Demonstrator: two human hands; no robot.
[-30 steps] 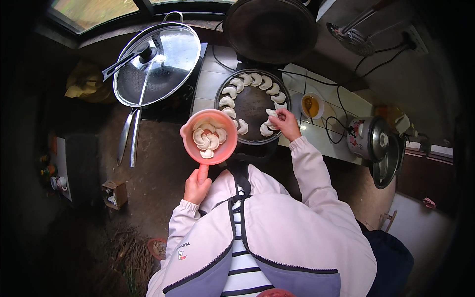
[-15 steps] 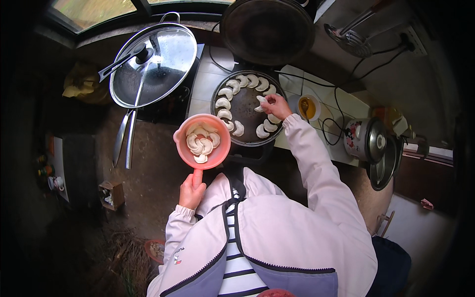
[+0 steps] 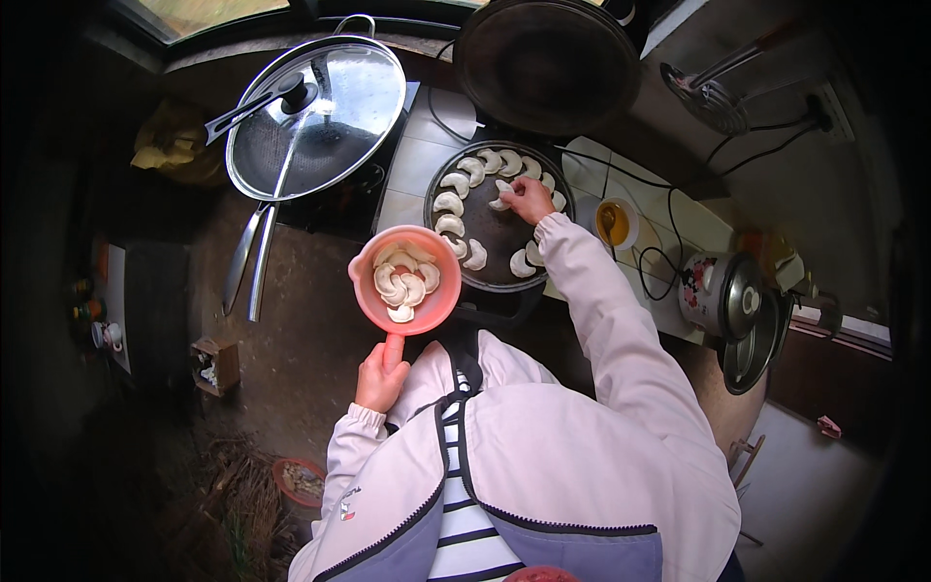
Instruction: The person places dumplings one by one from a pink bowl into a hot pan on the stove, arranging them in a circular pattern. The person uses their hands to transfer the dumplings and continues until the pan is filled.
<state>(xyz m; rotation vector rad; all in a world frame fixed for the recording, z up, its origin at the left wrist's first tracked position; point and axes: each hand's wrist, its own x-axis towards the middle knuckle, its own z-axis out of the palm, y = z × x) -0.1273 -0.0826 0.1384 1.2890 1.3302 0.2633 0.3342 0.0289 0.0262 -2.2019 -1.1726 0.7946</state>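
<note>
My left hand (image 3: 380, 378) is closed round the handle of a pink plastic ladle-like scoop (image 3: 450, 304). Several pale crescent dumplings (image 3: 402, 283) lie inside its bowl. Over the round dark electric griddle (image 3: 482, 215), my right hand (image 3: 529, 201) pinches one dumpling (image 3: 500, 194) between thumb and fingers. More dumplings (image 3: 448, 203) curve in a ring along the griddle's rim, and one (image 3: 475, 255) sits a little inward at the lower left. My hand and sleeve hide part of the ring's right side.
The griddle's dark lid (image 3: 545, 63) stands raised behind it. On the left is a large wok with a glass lid (image 3: 339, 107). To the right are a bowl of yellow oil (image 3: 613, 223), a rice cooker (image 3: 720, 291) and black cords (image 3: 648, 254). A skimmer (image 3: 706, 102) hangs on the wall.
My right hand has moved inward and up over the griddle, still pinching the dumpling. My left hand keeps hold of the scoop, and the whole view has shifted slightly.
</note>
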